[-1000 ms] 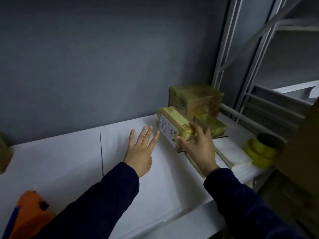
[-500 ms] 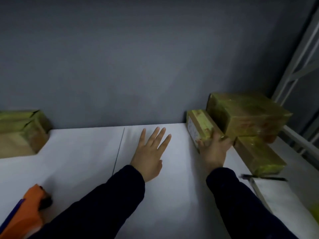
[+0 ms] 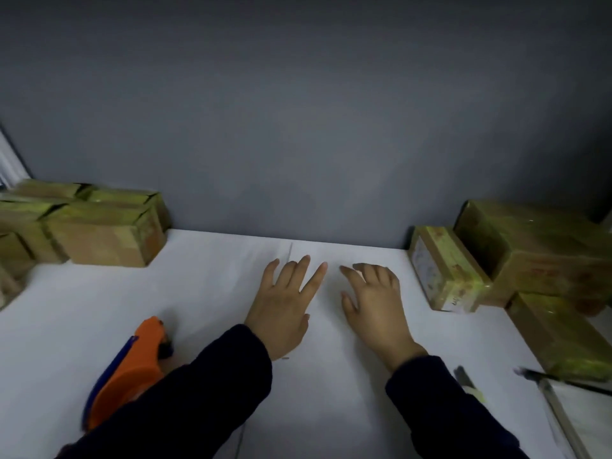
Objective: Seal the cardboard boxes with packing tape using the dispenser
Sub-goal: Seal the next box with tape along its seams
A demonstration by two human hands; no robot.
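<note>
Single view here — a wide-angle camera up on the head, facing forward and down across the bench (image 3: 198, 309) to the far wall (image 3: 298, 127) — close in, the left hand (image 3: 284, 303) and right hand (image 3: 374, 306) centre-frame.

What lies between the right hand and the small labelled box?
Nothing: in the head view, only bare white table separates the right hand from the small labelled box.

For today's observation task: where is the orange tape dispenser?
Head view, lower left: the tape dispenser lies on the white table, beside the left sleeve.
</note>
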